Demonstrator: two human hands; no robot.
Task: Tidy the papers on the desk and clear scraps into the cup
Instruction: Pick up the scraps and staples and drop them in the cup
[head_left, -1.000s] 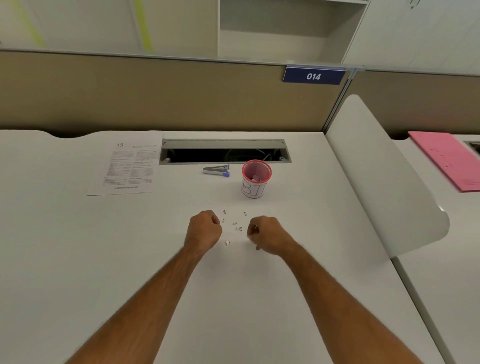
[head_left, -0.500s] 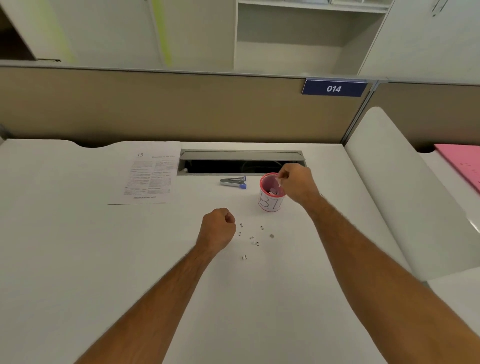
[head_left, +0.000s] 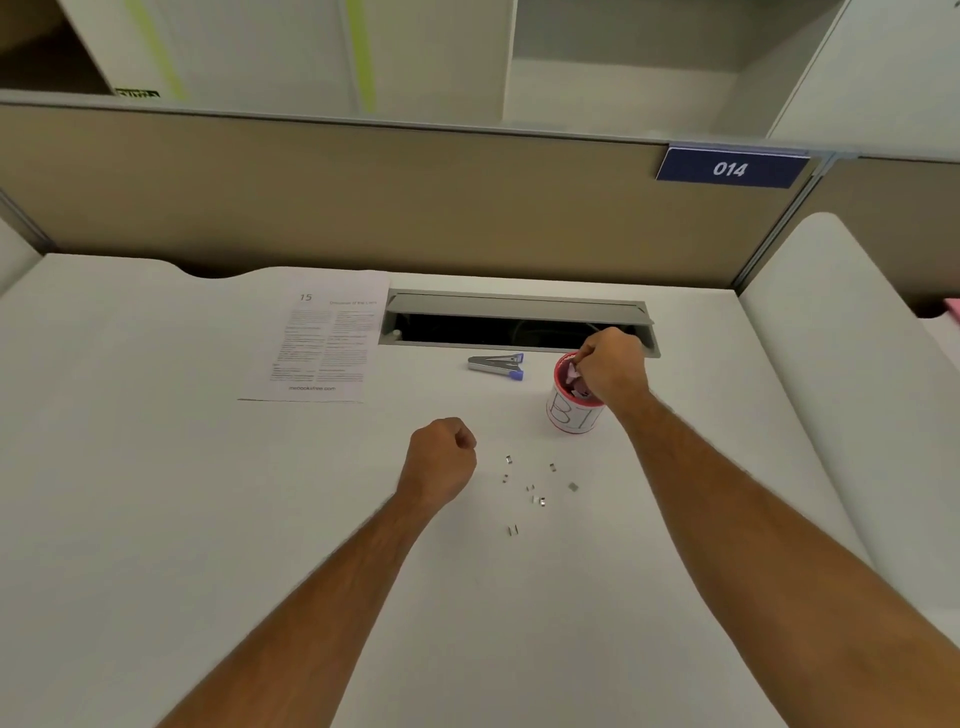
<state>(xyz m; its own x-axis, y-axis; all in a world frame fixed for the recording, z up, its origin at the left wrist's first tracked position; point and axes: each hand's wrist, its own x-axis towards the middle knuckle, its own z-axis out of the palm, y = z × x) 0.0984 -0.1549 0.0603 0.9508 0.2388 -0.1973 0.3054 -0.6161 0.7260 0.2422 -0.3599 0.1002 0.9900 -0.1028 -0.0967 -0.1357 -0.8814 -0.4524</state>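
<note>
Head view: the red-rimmed cup (head_left: 570, 410) stands mid-desk, already holding scraps, with the right hand (head_left: 613, 364) pinched over its mouth; what it grips is unclear. Several small scraps (head_left: 535, 493) remain beside the fisted left hand (head_left: 441, 457); the printed sheet (head_left: 324, 338) lies squared.

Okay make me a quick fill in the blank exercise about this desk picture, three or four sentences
1. The right hand is over the rim of the ____.
2. The small scraps lie on the desk between the cup and the ____ hand.
3. The blue sign reads ____.
4. The printed sheet lies ____ of the staple remover.

Missing: cup; left; 014; left
</note>
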